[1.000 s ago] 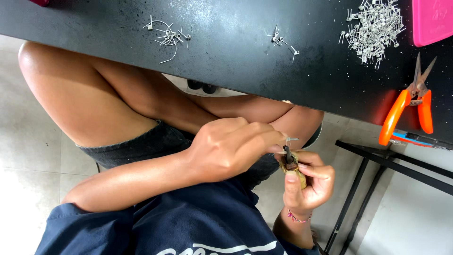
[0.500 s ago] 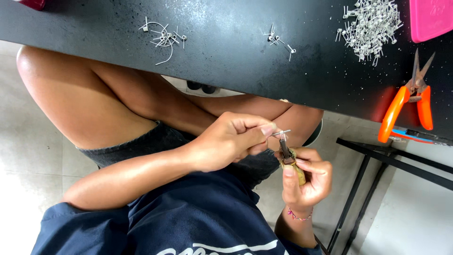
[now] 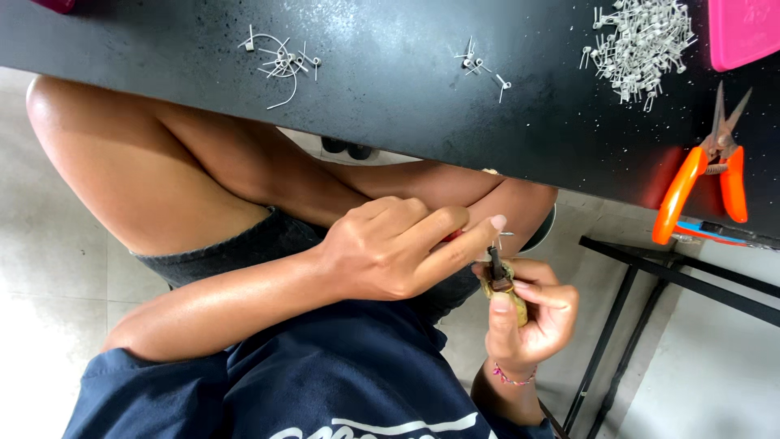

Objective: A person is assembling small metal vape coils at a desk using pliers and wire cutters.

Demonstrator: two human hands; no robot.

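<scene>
Right hand (image 3: 532,313) is gripping a small yellowish tool (image 3: 504,284) at lower centre-right of frame, below the black surface (image 3: 390,89). Left hand (image 3: 390,248) is pinching a small wire piece (image 3: 504,236) just above it.

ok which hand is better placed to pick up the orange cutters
Right, probably. The cutters lie at the right end of the table, above the right hand; the left hand sits further away. The right hand grips a small tool, though.

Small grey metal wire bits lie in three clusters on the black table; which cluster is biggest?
The heap of grey wire bits beside the pink tray, far denser than the other two.
</scene>
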